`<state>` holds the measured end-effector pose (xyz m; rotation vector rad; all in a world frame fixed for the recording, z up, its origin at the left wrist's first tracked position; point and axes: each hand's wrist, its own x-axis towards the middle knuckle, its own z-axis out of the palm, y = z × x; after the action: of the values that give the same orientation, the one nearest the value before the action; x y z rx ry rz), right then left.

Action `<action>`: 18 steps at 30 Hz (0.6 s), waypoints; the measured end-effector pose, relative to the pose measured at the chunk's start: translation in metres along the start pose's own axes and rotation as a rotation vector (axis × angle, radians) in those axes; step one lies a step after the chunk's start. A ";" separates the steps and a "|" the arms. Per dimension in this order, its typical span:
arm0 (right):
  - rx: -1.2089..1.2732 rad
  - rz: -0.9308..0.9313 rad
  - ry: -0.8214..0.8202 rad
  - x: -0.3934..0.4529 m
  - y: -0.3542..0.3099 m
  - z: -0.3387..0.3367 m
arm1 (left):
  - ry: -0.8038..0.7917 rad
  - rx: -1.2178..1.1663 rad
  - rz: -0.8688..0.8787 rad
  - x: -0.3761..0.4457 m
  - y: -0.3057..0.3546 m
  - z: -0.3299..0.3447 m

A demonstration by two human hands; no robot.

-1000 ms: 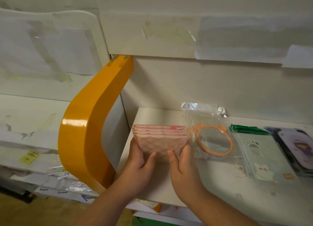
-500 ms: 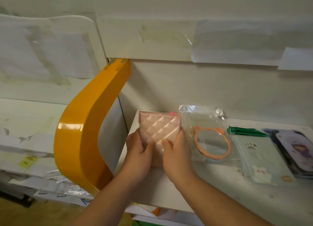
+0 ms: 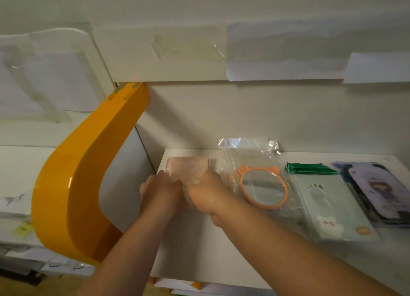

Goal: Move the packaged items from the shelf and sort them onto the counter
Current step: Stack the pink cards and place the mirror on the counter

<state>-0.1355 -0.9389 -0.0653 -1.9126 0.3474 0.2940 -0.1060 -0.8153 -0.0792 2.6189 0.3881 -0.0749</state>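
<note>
Both hands down on the pink packet [image 3: 188, 167]: left hand [image 3: 160, 192] and right hand [image 3: 205, 192] in a closed grip on its near edge, flat on the bench [image 3: 190, 240], just left of the bagged mirror [image 3: 263, 188].

**What I can't make out**

My left hand [image 3: 160, 190] and right hand [image 3: 207, 193] cover the near half of the pink packet [image 3: 188, 166], which is motion-blurred, so my grip on it is unclear. The purple package [image 3: 377, 191] runs off the right edge. Print on the green-topped pouch [image 3: 332, 207] is unreadable.
</note>
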 end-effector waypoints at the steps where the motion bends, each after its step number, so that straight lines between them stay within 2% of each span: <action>1: -0.008 -0.067 -0.032 -0.018 -0.005 -0.010 | 0.024 0.082 0.022 -0.001 0.000 0.001; 3: 0.000 -0.203 -0.066 -0.054 -0.014 -0.031 | 0.135 0.117 0.115 -0.009 0.006 -0.001; 5: 0.085 -0.311 -0.015 -0.077 -0.008 -0.058 | 0.259 -0.093 0.301 -0.033 0.021 -0.003; 6: 0.108 -0.386 0.095 -0.087 -0.005 -0.074 | 0.273 -0.227 0.395 -0.051 0.033 -0.002; 8: -0.016 -0.521 0.409 -0.088 0.009 -0.103 | 0.145 -0.441 0.507 -0.089 0.062 0.000; 10: -0.222 -0.493 0.546 -0.082 0.025 -0.131 | -0.092 -0.575 0.471 -0.112 0.085 0.014; 12: -0.420 -0.352 0.487 -0.074 0.039 -0.149 | -0.259 -0.604 0.339 -0.120 0.099 0.026; 14: -0.515 -0.276 0.379 -0.064 0.050 -0.153 | -0.283 -0.528 0.269 -0.121 0.105 0.030; 18: -0.638 -0.289 0.213 -0.053 0.058 -0.147 | -0.283 -0.433 0.212 -0.117 0.104 0.032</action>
<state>-0.2004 -1.0908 -0.0435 -2.5977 0.1134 -0.0011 -0.1881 -0.9484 -0.0452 2.1660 0.0201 -0.2564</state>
